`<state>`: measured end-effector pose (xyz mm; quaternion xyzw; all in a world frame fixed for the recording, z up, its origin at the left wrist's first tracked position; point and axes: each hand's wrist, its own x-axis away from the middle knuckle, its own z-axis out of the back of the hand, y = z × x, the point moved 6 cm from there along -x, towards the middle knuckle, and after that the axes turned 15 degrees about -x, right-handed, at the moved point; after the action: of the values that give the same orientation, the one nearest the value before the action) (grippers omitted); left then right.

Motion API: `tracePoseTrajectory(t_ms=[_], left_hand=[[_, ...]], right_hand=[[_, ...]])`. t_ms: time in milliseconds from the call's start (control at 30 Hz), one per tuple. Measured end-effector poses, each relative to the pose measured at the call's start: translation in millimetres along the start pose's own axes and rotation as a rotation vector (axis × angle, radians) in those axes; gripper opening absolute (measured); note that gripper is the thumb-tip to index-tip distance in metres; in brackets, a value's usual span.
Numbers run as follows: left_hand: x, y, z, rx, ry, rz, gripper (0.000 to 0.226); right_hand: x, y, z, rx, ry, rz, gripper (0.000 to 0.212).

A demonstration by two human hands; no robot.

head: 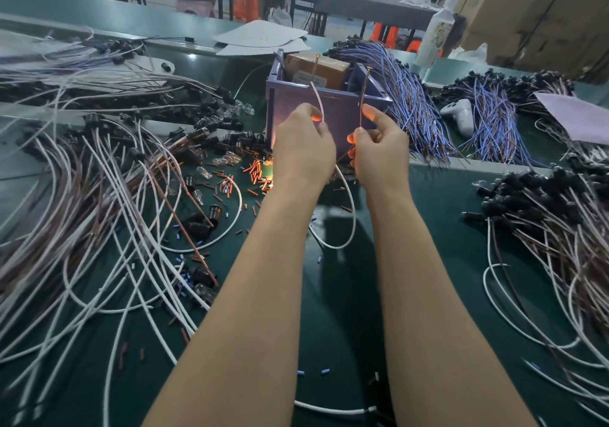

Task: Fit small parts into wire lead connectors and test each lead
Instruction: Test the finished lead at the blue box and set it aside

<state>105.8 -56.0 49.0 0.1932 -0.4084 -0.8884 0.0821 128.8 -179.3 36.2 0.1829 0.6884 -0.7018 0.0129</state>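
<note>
Between the two raised hands an orange glow is seen on the fingers, so the test step is judged to be in hand: a lamp seems lit, though the connector itself is hidden behind the palms. A white wire (318, 100) is pinched between thumb and forefinger of the left hand (301, 143), and a brown wire (362, 97) likewise by the right hand (379, 149). Both ends point up past the fingertips, in front of the purple bin (280, 97).

Next, the lead would be laid aside and a fresh one drawn from the tangle of leads (99, 196) left of the left hand.

Beneath the forearms a green mat (342, 294) is spread, strewn with orange sleeve bits (255, 169). Cardboard boxes (527, 4) are stacked far beyond the right hand.
</note>
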Motion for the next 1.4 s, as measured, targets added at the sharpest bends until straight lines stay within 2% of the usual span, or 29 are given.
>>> tracePoseTrajectory(t_ms=[400,600,733,833,933,1033,1100,1167,1300,1400], left_hand=[[-1,1,-5,-0.009,-0.034,-0.011,0.023],[4,11,-23,-0.149,-0.25,-0.091,0.019],[10,12,-27,-0.242,-0.353,-0.099,0.023],[8,-2,-24,-0.354,-0.435,-0.029,0.025],[0,-29,-1,-0.469,-0.407,0.086,0.034],[6,-41,7,-0.471,-0.495,0.134,0.05],[13,-33,0,-0.412,-0.593,0.147,0.064],[17,-20,-13,-0.261,-0.661,0.155,0.067],[24,13,-31,0.037,-0.627,0.124,0.05],[33,43,-37,0.188,-0.563,0.067,0.035]], right_hand=[[-3,2,1,-0.006,-0.017,-0.004,0.039],[-7,10,8,-0.088,0.006,-0.102,0.015],[-6,19,13,-0.143,-0.11,-0.245,0.019],[-4,22,15,-0.111,-0.187,-0.285,0.026],[-6,16,21,-0.263,-0.052,-0.278,0.036],[-5,7,21,-0.525,0.05,-0.278,0.039],[-1,1,20,-0.644,0.085,-0.276,0.039],[4,-2,21,-0.732,0.105,-0.279,0.039],[13,-14,36,-0.804,0.127,-0.269,0.041],[21,-27,78,-0.628,0.263,-0.215,0.036]])
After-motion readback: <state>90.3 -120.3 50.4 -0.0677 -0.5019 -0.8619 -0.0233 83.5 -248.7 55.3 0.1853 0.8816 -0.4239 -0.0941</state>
